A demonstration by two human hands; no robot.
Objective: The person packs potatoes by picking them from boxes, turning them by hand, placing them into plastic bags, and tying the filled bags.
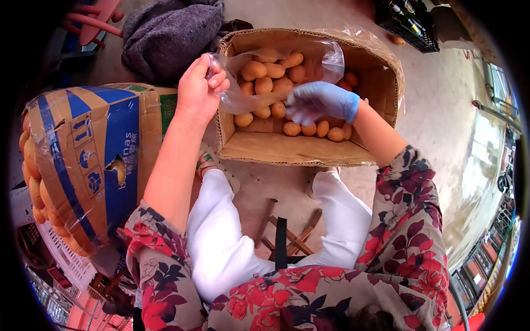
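Observation:
My bare left hand (200, 88) is closed on the rim of a clear plastic bag (237, 98), at the left side of an open cardboard box (292, 148). The bag spreads across the box over part of a pile of brown potatoes (263, 85). My right hand (320, 103), in a blue glove, is over the potatoes near the middle of the box. Its fingers point down and left and are blurred, so whether they hold a potato cannot be made out. More potatoes (322, 129) lie loose along the box's near wall.
At the left stands a blue-and-brown carton (118, 149) with potatoes (34, 165) showing at its open end. A dark cloth bundle (165, 38) lies behind it. A black crate with bottles (407, 25) stands at the far right, a loose potato (397, 40) beside it.

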